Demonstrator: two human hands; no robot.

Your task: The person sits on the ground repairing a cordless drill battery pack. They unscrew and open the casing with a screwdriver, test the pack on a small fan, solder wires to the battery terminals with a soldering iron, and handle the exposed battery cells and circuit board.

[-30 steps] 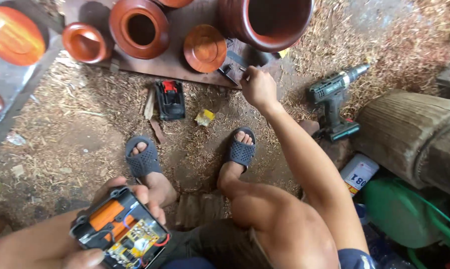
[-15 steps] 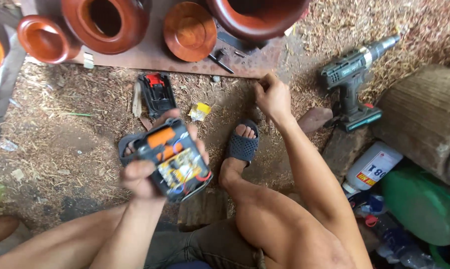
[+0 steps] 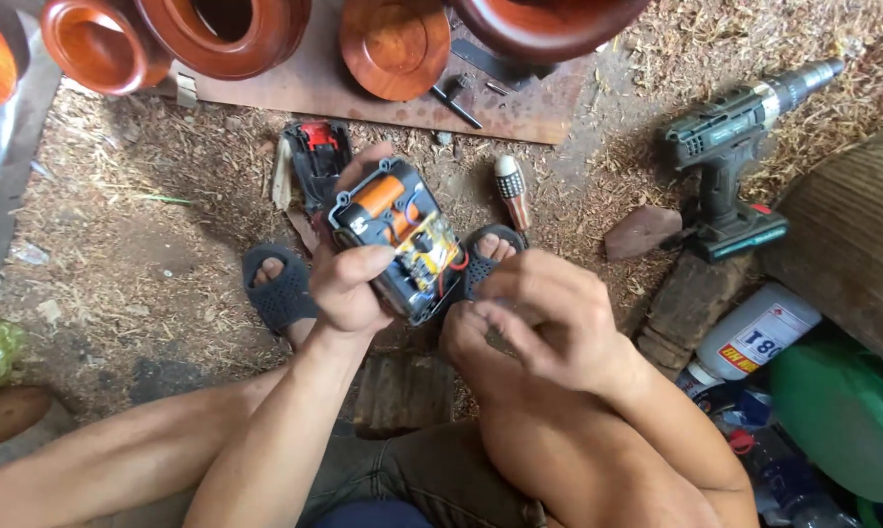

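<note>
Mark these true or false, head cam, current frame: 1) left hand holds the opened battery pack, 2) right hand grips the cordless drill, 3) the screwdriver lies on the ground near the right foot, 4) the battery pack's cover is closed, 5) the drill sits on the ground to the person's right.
1) True. The left hand holds the opened battery pack.
2) False. The right hand is empty of the cordless drill, which lies apart on the ground.
3) True. The screwdriver lies on the ground just beyond the right foot.
4) False. The pack is open; orange cells and wiring show.
5) True. It rests on the sawdust to the person's right.
</note>
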